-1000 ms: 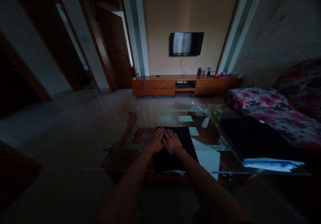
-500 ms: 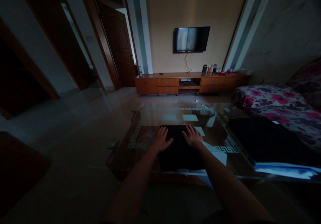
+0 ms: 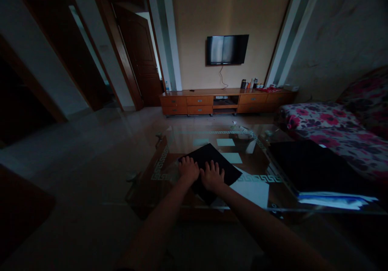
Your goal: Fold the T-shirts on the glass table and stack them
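One black cloth (image 3: 209, 154) is seen in the head view, set cornerwise on the glass table (image 3: 162, 191). It is touched from above by the left hand (image 3: 188, 170) and the right hand (image 3: 212, 176), both unclenched, with fingers spread. A white sheet (image 3: 254, 193) is placed just beside it; farther right, a dark stack (image 3: 318, 166) is seen.

Black sheet (image 3: 208, 153) now at a slant, formerly square-on
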A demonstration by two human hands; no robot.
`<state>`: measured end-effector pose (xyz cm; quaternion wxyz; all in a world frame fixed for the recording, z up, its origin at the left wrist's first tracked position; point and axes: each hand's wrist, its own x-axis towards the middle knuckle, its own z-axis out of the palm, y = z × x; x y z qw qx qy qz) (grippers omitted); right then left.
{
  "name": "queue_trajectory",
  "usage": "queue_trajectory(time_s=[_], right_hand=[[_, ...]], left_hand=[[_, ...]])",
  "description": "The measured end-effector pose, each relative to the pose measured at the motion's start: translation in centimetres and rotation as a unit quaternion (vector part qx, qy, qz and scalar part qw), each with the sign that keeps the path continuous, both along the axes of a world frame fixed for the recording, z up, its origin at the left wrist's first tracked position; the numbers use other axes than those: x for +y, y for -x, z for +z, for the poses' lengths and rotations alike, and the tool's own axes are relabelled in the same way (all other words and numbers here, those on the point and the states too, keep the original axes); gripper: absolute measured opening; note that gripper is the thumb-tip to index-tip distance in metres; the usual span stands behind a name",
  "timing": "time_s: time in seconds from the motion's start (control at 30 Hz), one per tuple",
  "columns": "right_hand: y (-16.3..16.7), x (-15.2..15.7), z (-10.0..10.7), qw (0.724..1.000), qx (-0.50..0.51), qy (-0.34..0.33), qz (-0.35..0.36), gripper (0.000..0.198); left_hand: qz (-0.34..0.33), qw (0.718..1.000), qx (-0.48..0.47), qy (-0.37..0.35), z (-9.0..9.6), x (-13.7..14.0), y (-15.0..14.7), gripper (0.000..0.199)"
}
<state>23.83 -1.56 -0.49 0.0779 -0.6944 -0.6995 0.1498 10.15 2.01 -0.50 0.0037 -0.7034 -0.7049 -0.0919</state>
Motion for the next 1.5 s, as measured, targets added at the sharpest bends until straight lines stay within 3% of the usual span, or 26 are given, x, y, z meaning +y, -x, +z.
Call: queue_trajectory(time_s=[0.13, 0.23, 0.3, 0.4, 0.47, 0.57, 0.73, 1.0, 1.17, 1.37, 1.5], right_hand=[[-2.5, -0.3, 1.0, 0.999, -0.016, -0.015, 0.038, 0.051], [-3.7, -0.1, 1.4, 0.997, -0.055, -0.030, -0.039, 0.047], [-2.8, -0.3, 1.1, 0.995, -0.065, -0.047, -0.051, 0.052], [-0.2, -0.8, -0.1, 0.997, -0.043, -0.057, 0.002, 0.061], [0.8, -0.8, -0.7, 0.997, -0.031, -0.058, 0.034, 0.064], [0.5, -0.4, -1.1, 0.996, -0.024, -0.062, 0.054, 0.066], [-0.6, 0.0, -1.3, 0.996, -0.036, -0.076, -0.031, 0.076], [-1.5, 0.1, -1.8, 0.997, -0.040, -0.069, 0.012, 0.073], [-3.7, -0.1, -1.6, 0.995, -0.039, -0.081, 0.051, 0.068], [-6.6, -1.3, -0.7, 0.990, -0.043, -0.117, 0.062, 0.056], [-7.7, -2.3, -0.2, 0.987, -0.050, -0.140, 0.058, 0.047]], left_hand=[[-0.072, 0.995, 0.032, 0.065, 1.7, -0.7, 1.8, 0.037], [-0.142, 0.984, 0.025, 0.108, 2.2, -1.3, 2.6, 0.030], [-0.190, 0.977, 0.014, 0.092, 1.9, -1.6, 2.6, 0.030], [-0.272, 0.961, -0.034, 0.026, 0.7, -1.5, 2.3, 0.043], [-0.307, 0.949, -0.063, 0.020, -0.4, -1.1, 2.2, 0.054], [-0.303, 0.949, -0.072, 0.056, -1.7, -0.5, 2.4, 0.059], [-0.270, 0.958, -0.062, 0.070, -2.3, -0.4, 2.6, 0.063], [-0.249, 0.960, -0.086, 0.094, -2.1, -1.4, 2.4, 0.066], [-0.306, 0.947, -0.061, 0.069, -2.4, -2.3, 5.2, 0.064], [-0.312, 0.949, 0.006, 0.051, -2.6, -3.1, 9.9, 0.057], [-0.291, 0.956, 0.017, 0.040, -1.9, -3.6, 10.6, 0.054]])
